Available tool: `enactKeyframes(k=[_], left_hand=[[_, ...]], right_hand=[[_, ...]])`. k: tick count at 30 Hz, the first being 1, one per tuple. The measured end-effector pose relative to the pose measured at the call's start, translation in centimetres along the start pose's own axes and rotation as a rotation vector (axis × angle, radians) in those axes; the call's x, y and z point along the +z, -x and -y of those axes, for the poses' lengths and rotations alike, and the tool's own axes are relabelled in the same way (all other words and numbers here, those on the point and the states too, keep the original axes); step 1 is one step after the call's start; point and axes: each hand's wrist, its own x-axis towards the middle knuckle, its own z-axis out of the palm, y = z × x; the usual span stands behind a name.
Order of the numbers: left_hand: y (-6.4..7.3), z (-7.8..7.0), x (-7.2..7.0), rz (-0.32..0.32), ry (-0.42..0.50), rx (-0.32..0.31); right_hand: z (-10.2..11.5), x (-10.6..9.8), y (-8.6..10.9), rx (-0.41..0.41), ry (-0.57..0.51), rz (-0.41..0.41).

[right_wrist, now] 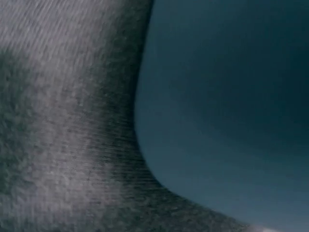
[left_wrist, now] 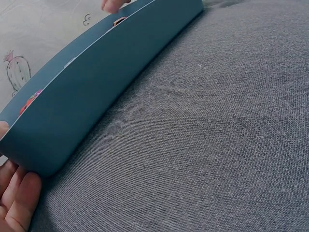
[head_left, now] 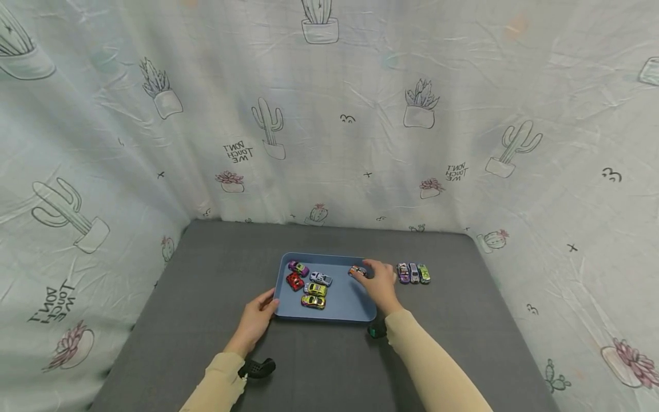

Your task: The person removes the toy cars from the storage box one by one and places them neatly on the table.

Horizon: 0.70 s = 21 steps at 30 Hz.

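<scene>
A shallow blue tray (head_left: 342,306) lies on the grey cloth. My left hand (head_left: 257,315) grips its left end near the front corner, and the left wrist view shows curled fingers (left_wrist: 28,195) against the outer wall. Inside, an orange toy car (head_left: 357,271) is near the right end. My right hand (head_left: 380,285) is over that end, with thumb and forefinger spread about the orange car. In the left wrist view a right fingertip (left_wrist: 113,5) appears slightly above the car. Right-hand fingers are mostly out of the right wrist view, where the tray's corner (right_wrist: 169,135) fills much of the picture.
At the tray's left lie a purple car (head_left: 298,268), a red car (head_left: 295,281), a white-and-blue car (head_left: 321,278) and two yellow cars, one nearest the front wall (head_left: 313,302). Right of the tray, three cars (head_left: 414,273) stand side by side. A cactus-print curtain (head_left: 329,171) hangs behind.
</scene>
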Motion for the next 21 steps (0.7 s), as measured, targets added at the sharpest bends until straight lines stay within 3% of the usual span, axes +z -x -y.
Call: enactKeyframes(k=[12,21], left_hand=[[0.0,0.0,0.0,0.0,0.02,-0.002],[0.1,0.0,0.0,-0.004,0.001,-0.008]], right_hand=[[-0.6,1.2,-0.3,-0.09,0.197,-0.027],[-0.4,1.5,-0.4,-0.098,0.336,-0.005]])
